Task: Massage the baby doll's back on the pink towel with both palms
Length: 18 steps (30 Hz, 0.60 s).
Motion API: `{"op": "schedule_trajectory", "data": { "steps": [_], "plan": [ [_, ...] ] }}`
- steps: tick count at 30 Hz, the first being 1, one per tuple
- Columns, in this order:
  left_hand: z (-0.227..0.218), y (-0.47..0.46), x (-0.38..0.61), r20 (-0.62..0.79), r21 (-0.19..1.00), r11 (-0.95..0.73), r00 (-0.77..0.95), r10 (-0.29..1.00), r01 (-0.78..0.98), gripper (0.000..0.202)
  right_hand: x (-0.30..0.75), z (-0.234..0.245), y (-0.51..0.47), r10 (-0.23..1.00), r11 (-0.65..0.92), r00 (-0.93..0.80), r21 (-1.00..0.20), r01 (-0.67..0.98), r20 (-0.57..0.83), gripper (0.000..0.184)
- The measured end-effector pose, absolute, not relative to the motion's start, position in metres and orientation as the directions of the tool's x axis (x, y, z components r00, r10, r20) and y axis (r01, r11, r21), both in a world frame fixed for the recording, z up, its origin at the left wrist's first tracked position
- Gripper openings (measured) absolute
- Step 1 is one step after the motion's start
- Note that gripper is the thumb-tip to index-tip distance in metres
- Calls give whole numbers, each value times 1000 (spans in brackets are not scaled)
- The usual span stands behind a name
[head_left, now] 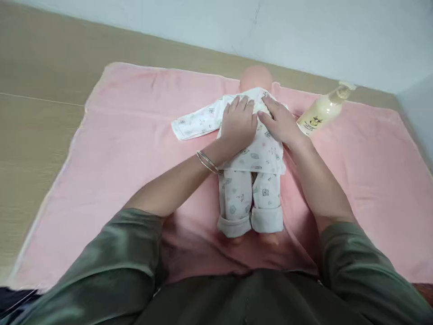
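Note:
A baby doll (256, 77) lies on the pink blanket (135, 149), its bald head toward the wall and no face showing. It is dressed in a white patterned top (264, 155) and matching trousers (238, 194) with turned-up cuffs; the feet poke out below. One sleeve (196, 123) stretches out flat to the left. My left hand (239, 121) rests flat on the top's left upper part, fingers extended. On the right upper part lies my right hand (282, 123), open, thumb apart from the fingers. The doll's other sleeve is mostly hidden behind this hand.
A pale yellow pump bottle (321, 113) lies tilted on the blanket just right of my right hand. Beyond the blanket runs a strip of wood-look floor (43, 67), ending at the white wall (216, 22). Dark objects show at the lower left corner.

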<state>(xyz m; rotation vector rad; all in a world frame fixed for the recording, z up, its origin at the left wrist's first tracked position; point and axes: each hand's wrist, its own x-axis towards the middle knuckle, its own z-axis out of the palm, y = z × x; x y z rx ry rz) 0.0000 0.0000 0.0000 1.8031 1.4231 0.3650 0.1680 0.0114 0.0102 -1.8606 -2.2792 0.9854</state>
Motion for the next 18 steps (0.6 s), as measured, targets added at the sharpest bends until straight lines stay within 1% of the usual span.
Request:
{"op": "schedule_trajectory", "data": {
  "steps": [4, 7, 11, 15, 18],
  "plan": [
    [-12, 3, -3, -226, 765, -47, 336, 914, 642, 51, 157, 15, 6, 906, 59, -228, -426, 903, -357, 51],
    [-23, 13, -12, -286, 772, -2, 349, 893, 636, 56, 143, 24, 0, 914, 15, -159, -359, 933, -373, 45],
    [-28, 22, -18, -313, 770, 27, 341, 886, 637, 61, 128, 34, -8, 920, 21, -143, -317, 948, -366, 40],
    [-11, 12, -9, -333, 719, 39, 294, 896, 694, 56, 133, 29, -4, 917, 24, -158, -343, 939, -366, 39],
    [8, -4, 0, -314, 717, 16, 302, 900, 697, 50, 147, 20, 5, 915, 37, -201, -423, 905, -350, 38]
  ]
}}
